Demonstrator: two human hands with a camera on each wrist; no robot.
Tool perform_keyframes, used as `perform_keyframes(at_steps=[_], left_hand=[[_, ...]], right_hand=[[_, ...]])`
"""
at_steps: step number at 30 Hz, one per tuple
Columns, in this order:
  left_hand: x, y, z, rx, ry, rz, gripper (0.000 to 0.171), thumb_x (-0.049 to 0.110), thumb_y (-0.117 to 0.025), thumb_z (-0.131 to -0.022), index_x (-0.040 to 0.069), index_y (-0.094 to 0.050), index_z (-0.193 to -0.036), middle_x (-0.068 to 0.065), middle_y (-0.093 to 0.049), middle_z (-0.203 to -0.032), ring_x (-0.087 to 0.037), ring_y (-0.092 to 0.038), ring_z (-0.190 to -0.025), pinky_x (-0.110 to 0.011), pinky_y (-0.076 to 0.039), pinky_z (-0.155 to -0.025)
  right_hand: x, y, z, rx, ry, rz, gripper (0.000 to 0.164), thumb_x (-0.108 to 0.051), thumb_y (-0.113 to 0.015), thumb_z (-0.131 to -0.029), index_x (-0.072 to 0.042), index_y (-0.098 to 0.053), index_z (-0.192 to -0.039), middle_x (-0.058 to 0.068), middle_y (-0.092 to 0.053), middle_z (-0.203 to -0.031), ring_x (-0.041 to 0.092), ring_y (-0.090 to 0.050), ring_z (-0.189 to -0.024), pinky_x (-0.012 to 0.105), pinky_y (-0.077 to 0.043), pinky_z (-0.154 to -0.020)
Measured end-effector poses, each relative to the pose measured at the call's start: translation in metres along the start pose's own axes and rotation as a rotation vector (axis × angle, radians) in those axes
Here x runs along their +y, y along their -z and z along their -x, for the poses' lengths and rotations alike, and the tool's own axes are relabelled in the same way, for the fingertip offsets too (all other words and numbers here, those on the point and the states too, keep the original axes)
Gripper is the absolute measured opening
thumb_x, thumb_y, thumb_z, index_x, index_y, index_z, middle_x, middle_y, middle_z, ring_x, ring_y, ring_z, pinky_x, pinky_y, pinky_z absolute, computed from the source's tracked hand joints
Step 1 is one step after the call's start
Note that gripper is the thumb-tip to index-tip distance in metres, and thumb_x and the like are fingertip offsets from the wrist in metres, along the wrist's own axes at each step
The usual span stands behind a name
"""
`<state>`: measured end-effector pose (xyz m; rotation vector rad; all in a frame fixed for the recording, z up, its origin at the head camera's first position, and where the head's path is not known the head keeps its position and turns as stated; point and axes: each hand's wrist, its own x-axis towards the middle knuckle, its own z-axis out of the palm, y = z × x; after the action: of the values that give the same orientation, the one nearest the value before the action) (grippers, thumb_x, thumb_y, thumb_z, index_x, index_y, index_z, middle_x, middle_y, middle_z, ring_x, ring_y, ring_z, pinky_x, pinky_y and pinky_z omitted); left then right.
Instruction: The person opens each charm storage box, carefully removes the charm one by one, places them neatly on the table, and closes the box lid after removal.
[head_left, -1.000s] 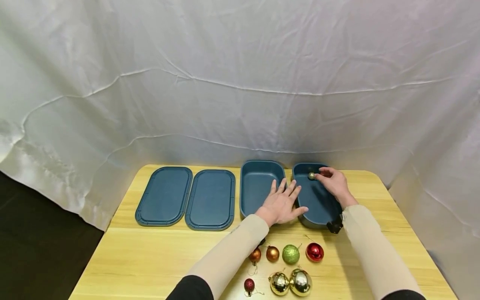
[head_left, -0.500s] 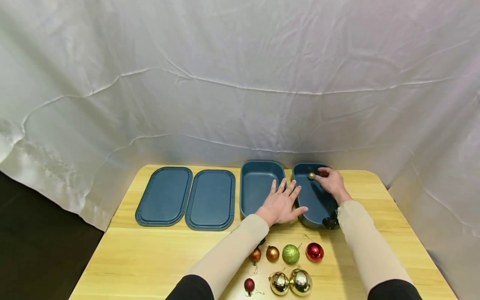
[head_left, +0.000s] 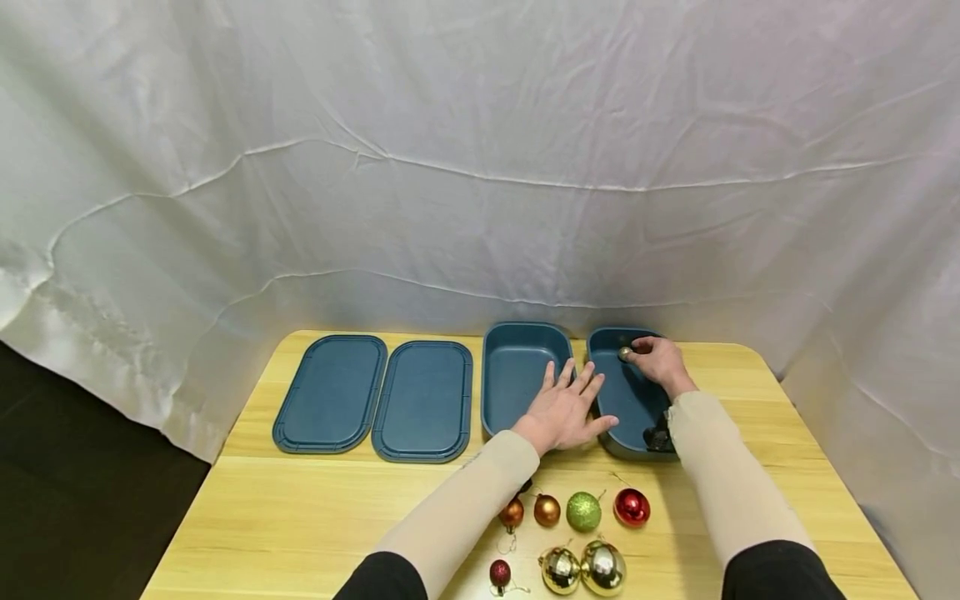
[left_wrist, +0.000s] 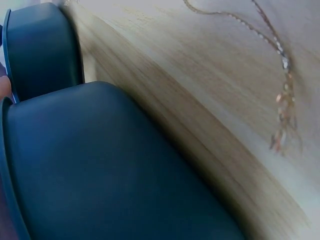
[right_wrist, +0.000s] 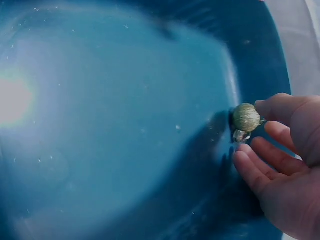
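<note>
In the head view, my left hand [head_left: 564, 414] lies with fingers spread across the neighbouring edges of two dark blue boxes, the left box [head_left: 491, 392] and the right box [head_left: 637, 454]. My right hand [head_left: 660, 365] reaches into the far end of the right box. Its thumb and index finger pinch a small gold Christmas ball [right_wrist: 246, 118], low down beside the end wall in the right wrist view. The other fingers [right_wrist: 277, 159] are loosely bent below it. A fingertip [left_wrist: 5, 87] of the left hand shows at the left wrist view's edge.
Two flat blue lids [head_left: 330, 393] lie left of the boxes. Nearer on the wooden table [head_left: 300, 517] are a green glitter ball [head_left: 583, 511], a red ball [head_left: 632, 507], copper balls [head_left: 547, 510], a small dark red ball [head_left: 499, 572] and two large gold balls [head_left: 603, 568]. A pale curtain [head_left: 480, 233] hangs behind.
My right forearm and wrist have shifted slightly left, while the fingers stay at the small gold ball. The ball keeps its place in the box. My left hand has not moved.
</note>
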<state>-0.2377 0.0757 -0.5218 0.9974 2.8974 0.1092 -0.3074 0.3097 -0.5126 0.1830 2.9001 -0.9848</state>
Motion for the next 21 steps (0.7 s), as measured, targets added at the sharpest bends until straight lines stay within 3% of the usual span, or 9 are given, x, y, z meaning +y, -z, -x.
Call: perform_keyframes(at_steps=[21], left_hand=[[0.004,0.0,0.002,-0.026,0.001,0.023,0.085,0.078,-0.017,-0.103,0.028,-0.015,-0.172,0.003,-0.006,-0.179,-0.029,-0.008,-0.167,-0.055,-0.009,-0.134]], right_hand=[[0.006,-0.018,0.0,0.065,-0.013,0.035,0.042,-0.022,-0.068,-0.102,0.013,-0.067,-0.126,0.032,-0.07,-0.121,0.045,-0.067,-0.106,0.057,-0.054,-0.098]])
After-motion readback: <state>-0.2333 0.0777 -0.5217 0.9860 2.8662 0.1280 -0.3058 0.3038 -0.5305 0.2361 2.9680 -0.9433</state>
